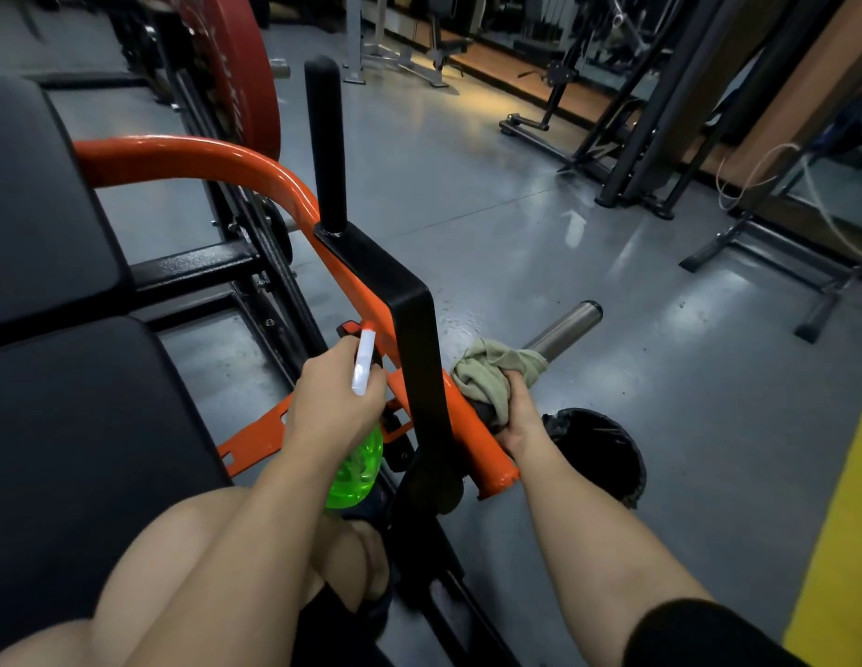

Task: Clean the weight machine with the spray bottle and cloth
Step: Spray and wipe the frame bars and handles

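The left hand [333,406] grips the spray bottle [357,469] at its neck. It looks like light, stiff plastic, green body low, white head aimed forward at the orange arm [203,161]. The right hand [515,421] clutches the cloth [487,373], soft and limp, bunched at the base of the steel peg [566,324], which juts up and to the right.

A black bin [607,454] is standing on the glossy grey floor [539,223]. A yellow stripe [838,546] is running along the floor's right edge. Black equipment frames [660,137] are standing at the far side, a white cable [756,175] hanging beside them.
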Demonstrator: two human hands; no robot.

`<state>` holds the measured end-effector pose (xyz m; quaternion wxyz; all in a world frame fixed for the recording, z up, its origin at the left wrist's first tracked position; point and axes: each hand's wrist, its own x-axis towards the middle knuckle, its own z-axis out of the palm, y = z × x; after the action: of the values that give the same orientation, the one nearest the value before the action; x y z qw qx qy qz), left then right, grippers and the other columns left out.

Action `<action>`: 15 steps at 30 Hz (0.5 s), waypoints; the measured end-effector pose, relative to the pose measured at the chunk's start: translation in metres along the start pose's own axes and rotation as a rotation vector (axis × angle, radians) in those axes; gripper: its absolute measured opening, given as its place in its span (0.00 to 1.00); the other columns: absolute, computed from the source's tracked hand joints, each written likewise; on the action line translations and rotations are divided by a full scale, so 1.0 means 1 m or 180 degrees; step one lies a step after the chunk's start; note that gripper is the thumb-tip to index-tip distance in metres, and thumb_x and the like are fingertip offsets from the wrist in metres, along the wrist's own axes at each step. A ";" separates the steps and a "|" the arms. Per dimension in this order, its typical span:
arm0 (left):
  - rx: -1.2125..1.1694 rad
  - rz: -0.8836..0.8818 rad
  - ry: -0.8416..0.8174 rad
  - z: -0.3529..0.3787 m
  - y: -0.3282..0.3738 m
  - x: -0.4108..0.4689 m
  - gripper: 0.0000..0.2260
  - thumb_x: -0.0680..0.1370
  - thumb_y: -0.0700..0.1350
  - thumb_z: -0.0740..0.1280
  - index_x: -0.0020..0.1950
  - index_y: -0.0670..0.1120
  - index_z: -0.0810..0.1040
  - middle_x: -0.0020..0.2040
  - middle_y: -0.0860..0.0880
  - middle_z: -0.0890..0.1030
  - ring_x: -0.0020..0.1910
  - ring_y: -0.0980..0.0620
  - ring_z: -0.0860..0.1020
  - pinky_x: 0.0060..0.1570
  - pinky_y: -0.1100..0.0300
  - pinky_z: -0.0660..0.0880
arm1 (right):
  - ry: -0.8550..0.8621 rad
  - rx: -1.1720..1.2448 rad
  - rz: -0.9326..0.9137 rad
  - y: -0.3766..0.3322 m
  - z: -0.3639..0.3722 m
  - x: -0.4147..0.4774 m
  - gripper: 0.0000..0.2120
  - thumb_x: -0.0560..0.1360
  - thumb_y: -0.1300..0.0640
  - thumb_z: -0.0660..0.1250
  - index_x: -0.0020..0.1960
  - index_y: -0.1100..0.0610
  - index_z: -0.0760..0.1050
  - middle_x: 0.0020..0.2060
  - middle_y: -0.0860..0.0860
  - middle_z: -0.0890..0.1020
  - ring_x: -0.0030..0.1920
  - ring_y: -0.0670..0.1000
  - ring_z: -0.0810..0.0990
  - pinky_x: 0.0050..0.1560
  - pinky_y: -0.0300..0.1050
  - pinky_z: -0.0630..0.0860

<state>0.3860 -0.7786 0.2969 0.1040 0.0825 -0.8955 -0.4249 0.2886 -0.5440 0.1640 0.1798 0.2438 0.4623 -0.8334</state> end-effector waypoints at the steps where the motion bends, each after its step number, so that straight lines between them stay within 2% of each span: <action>1: 0.0015 0.0006 0.0000 0.001 0.000 0.003 0.13 0.79 0.41 0.64 0.37 0.46 0.66 0.31 0.49 0.70 0.28 0.52 0.66 0.28 0.60 0.59 | 0.0011 0.0049 -0.0002 0.001 -0.003 0.003 0.27 0.76 0.34 0.65 0.52 0.57 0.86 0.51 0.62 0.86 0.48 0.61 0.86 0.53 0.59 0.82; 4: 0.0062 0.0101 -0.0020 0.006 -0.002 0.011 0.11 0.79 0.41 0.64 0.37 0.46 0.67 0.31 0.48 0.72 0.28 0.51 0.67 0.28 0.58 0.61 | 0.0047 0.0130 -0.0111 0.005 -0.010 0.011 0.29 0.80 0.35 0.61 0.56 0.59 0.85 0.53 0.62 0.85 0.52 0.61 0.85 0.62 0.63 0.77; 6: 0.0071 0.0178 -0.0061 0.008 -0.002 0.013 0.10 0.79 0.41 0.64 0.38 0.46 0.68 0.31 0.47 0.73 0.29 0.49 0.69 0.29 0.56 0.62 | 0.0186 0.0057 -0.0214 0.007 -0.013 0.016 0.32 0.80 0.34 0.60 0.65 0.61 0.80 0.57 0.63 0.84 0.59 0.62 0.83 0.68 0.64 0.73; 9: 0.0046 0.0185 -0.0083 0.008 0.000 0.008 0.11 0.80 0.41 0.64 0.38 0.47 0.67 0.31 0.48 0.72 0.28 0.51 0.68 0.27 0.63 0.61 | 0.0314 -0.0284 -0.0296 0.003 -0.013 0.016 0.33 0.79 0.35 0.64 0.70 0.60 0.76 0.62 0.61 0.82 0.64 0.61 0.80 0.71 0.62 0.72; 10: 0.0043 0.0168 -0.0076 0.006 0.000 0.006 0.12 0.80 0.41 0.64 0.38 0.48 0.67 0.31 0.48 0.71 0.28 0.52 0.67 0.26 0.64 0.61 | 0.0421 -0.0407 -0.0362 0.001 -0.015 0.016 0.32 0.78 0.35 0.65 0.69 0.59 0.77 0.61 0.60 0.83 0.63 0.60 0.81 0.69 0.60 0.74; 12: 0.0012 0.0150 -0.0031 0.003 0.000 0.000 0.12 0.80 0.42 0.65 0.38 0.48 0.67 0.31 0.48 0.71 0.28 0.52 0.67 0.25 0.64 0.61 | 0.0533 -0.0651 -0.0403 -0.008 -0.015 0.008 0.35 0.73 0.33 0.70 0.68 0.57 0.76 0.58 0.57 0.85 0.59 0.59 0.83 0.58 0.57 0.81; 14: -0.0006 0.0116 0.0016 0.001 -0.002 -0.005 0.11 0.80 0.42 0.65 0.38 0.47 0.67 0.31 0.48 0.72 0.28 0.51 0.68 0.27 0.60 0.61 | 0.0863 -0.0995 -0.0412 -0.018 -0.008 -0.003 0.37 0.69 0.33 0.74 0.66 0.58 0.75 0.55 0.56 0.85 0.54 0.58 0.84 0.46 0.52 0.81; 15: -0.0001 0.0101 0.0041 0.000 -0.001 -0.007 0.11 0.79 0.43 0.65 0.38 0.47 0.68 0.31 0.48 0.73 0.29 0.50 0.69 0.28 0.58 0.62 | 0.1078 -0.1100 -0.0411 -0.023 -0.005 -0.004 0.32 0.71 0.36 0.74 0.63 0.58 0.75 0.53 0.55 0.84 0.50 0.56 0.83 0.41 0.48 0.78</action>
<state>0.3930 -0.7775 0.2959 0.1165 0.0709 -0.8959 -0.4228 0.2812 -0.5276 0.1797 0.0853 0.3156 0.6361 -0.6990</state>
